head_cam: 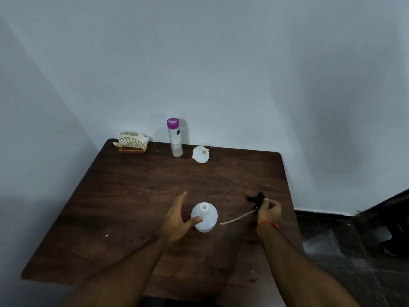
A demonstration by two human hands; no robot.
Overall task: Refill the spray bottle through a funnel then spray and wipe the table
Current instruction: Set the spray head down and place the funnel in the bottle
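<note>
the only lettering in view stands on the clear water bottle [175, 138] with the purple cap, upright at the far edge of the table [132, 196]. pale letters run sideways along its lower half, near the base; they look like "ale" or "aile", but they are too small and blurred to read with any certainty. higher up, just under the cap on the bottle's right side, sits a small dark label or sticker whose print cannot be made out. nothing else in the scene carries any writing, number or sign that can be read.
</note>
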